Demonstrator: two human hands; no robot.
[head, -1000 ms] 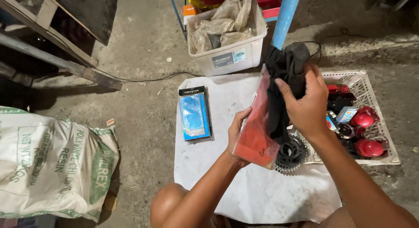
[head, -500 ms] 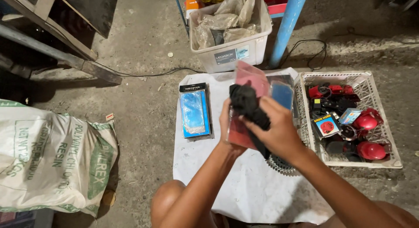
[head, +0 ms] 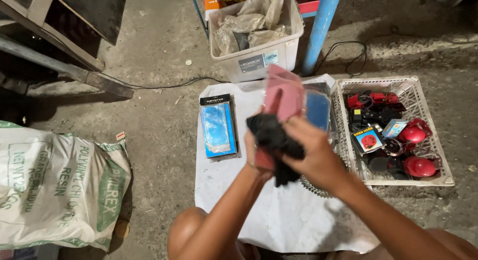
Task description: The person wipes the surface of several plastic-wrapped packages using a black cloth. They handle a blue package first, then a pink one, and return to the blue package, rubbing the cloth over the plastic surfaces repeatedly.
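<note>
I see matt black cloth [head: 276,140] bunched against a glossy pink plastic bag [head: 285,95]; the white sheet [head: 279,210] looks like thin, creased plastic; the basket [head: 438,178] is white plastic lattice holding shiny red horns [head: 418,166]; the concrete floor [head: 164,125] is rough; the sack [head: 55,185] looks woven.

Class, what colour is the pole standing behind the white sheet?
Blue pole, clearest in the head view.

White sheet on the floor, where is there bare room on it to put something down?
The white sheet is bare along its near edge, below the hands, and in the strip between the blue packet and the left hand. The white basket on the right is packed with red and black parts.
</note>
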